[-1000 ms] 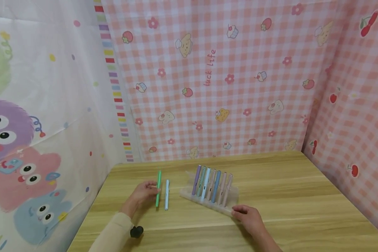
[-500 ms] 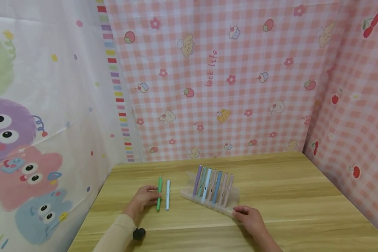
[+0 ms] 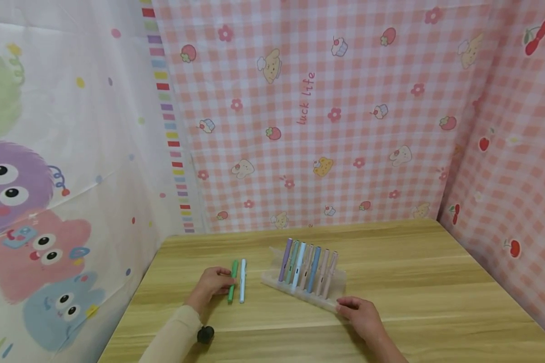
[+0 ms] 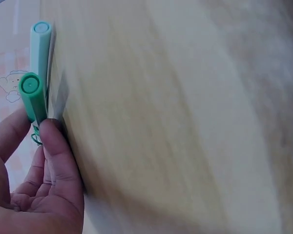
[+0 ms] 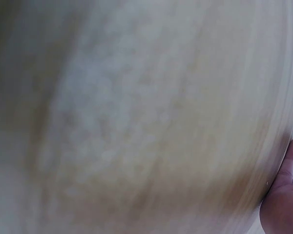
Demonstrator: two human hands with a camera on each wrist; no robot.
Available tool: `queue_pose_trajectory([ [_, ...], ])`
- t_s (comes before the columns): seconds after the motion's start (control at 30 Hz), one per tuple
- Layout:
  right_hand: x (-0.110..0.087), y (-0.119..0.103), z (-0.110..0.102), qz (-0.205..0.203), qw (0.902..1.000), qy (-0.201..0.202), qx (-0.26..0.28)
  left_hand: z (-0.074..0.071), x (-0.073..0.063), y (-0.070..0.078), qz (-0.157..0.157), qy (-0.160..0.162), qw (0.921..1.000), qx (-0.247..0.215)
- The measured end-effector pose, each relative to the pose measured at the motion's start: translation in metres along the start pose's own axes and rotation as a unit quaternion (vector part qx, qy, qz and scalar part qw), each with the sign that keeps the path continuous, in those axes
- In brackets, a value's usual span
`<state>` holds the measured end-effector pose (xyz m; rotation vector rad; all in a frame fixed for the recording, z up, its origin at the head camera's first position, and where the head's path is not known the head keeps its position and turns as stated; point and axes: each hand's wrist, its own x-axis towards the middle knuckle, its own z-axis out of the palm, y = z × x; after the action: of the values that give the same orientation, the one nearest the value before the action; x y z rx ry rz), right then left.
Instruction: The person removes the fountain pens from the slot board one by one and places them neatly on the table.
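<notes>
My left hand (image 3: pixel 212 285) pinches a green pen (image 3: pixel 234 267) between thumb and fingers. In the left wrist view the green pen (image 4: pixel 35 100) shows its round end, with the thumb and a finger on either side of its barrel. Just right of it a light blue pen (image 3: pixel 242 280) lies on the table, nearly parallel and a narrow gap away. My right hand (image 3: pixel 361 315) grips the near right corner of a clear pen stand (image 3: pixel 276 286). Several pens lean side by side in that stand, among them a purple pen (image 3: pixel 285 260) and a blue pen (image 3: pixel 314 270).
The wood-grain table (image 3: pixel 418 282) reaches back to a pink checked cloth (image 3: pixel 336 141). A white cloth with cartoon figures (image 3: pixel 72 151) hangs along the left side. A black round object (image 3: pixel 205 335) sits by the left sleeve.
My left hand has shifted slightly right with the green pen, bringing it nearer the light blue pen; its far end has come down in view. The right hand and stand stay put.
</notes>
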<state>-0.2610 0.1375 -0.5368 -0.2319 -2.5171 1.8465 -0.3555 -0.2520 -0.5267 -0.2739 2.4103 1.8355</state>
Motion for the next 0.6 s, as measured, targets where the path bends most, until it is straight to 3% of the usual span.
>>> queue_pose_trajectory([
  [0.33, 0.0016, 0.0017, 0.0005, -0.002, 1.0, 0.003, 0.005, 0.0032, -0.0015, 0.0019, 0.013, 0.005, 0.9993, 0.033],
  [0.6, 0.0025, 0.0041, -0.0003, -0.002, 1.0, -0.006, -0.002, 0.0046, -0.0014, 0.0015, 0.009, 0.009, 0.9995, 0.03],
])
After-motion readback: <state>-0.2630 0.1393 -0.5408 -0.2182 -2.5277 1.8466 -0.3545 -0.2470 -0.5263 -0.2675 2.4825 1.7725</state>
